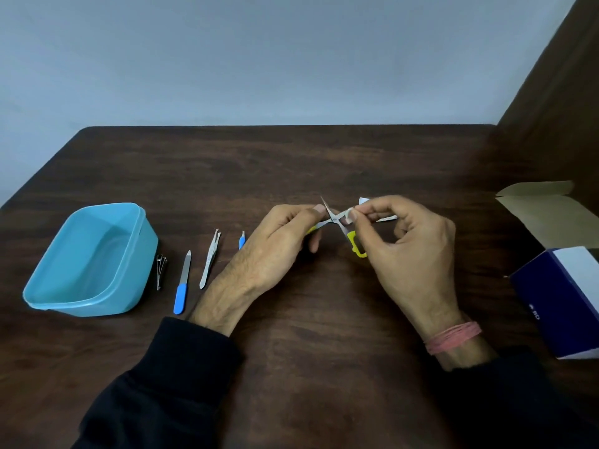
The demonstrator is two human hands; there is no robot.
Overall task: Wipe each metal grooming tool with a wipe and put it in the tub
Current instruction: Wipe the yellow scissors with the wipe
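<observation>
Tweezers (210, 259), file (182, 284) beside tub (142, 241)

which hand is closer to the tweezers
Left. The left hand holds the yellow-handled scissors just to the right of the tweezers, its wrist beside them. The right hand, pinching the wipe, is farther right, beyond the scissors.

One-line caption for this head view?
Left hand holds open yellow-handled scissors while right hand wipes a blade; blue tub sits empty.

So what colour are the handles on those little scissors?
Yellow handles on the scissors, clearest in the head view.
</observation>
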